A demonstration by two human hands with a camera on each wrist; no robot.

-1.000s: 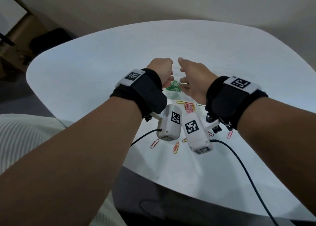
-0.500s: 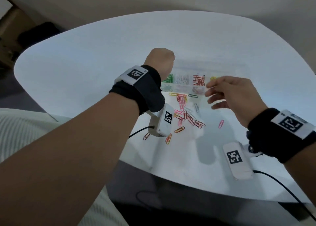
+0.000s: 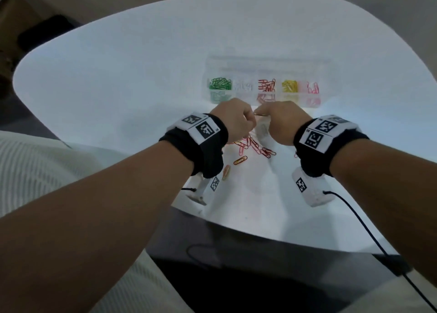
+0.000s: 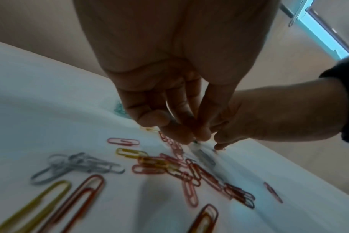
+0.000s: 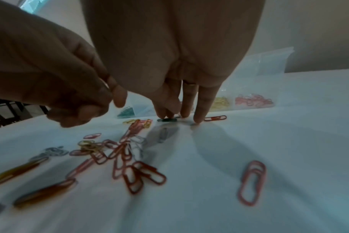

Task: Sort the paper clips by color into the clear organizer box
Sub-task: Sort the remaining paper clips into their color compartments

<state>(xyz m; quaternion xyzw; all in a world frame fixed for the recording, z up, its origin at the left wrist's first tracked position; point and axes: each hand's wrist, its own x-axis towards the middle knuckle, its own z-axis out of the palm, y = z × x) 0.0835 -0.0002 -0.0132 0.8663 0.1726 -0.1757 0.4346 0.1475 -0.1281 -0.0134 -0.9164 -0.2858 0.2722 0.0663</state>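
Observation:
The clear organizer box [image 3: 267, 63] stands open at the back of the white table, with green, white, red, yellow and pink clips in separate compartments. Loose paper clips [image 3: 253, 146] of mixed colours lie in a pile in front of it. Both hands hover over the far edge of the pile. My left hand [image 4: 191, 137] has its fingers curled with the thumb against the fingertips; nothing shows in it. My right hand [image 5: 167, 115] points its fingers down at the table, thumb and forefinger pinching a dark green clip [image 5: 166, 120] that lies flat.
A red clip [image 5: 215, 118] lies just right of my right fingertips, and a single pink clip [image 5: 251, 182] lies apart on the right. A black cable [image 3: 369, 232] trails off the table's near edge [image 3: 260, 232]. Grey clips [image 4: 76, 165] lie left of the pile.
My right hand came back from the right of the pile to beside the left hand and went down onto the green clip. The left hand drew back from the box toward the pile.

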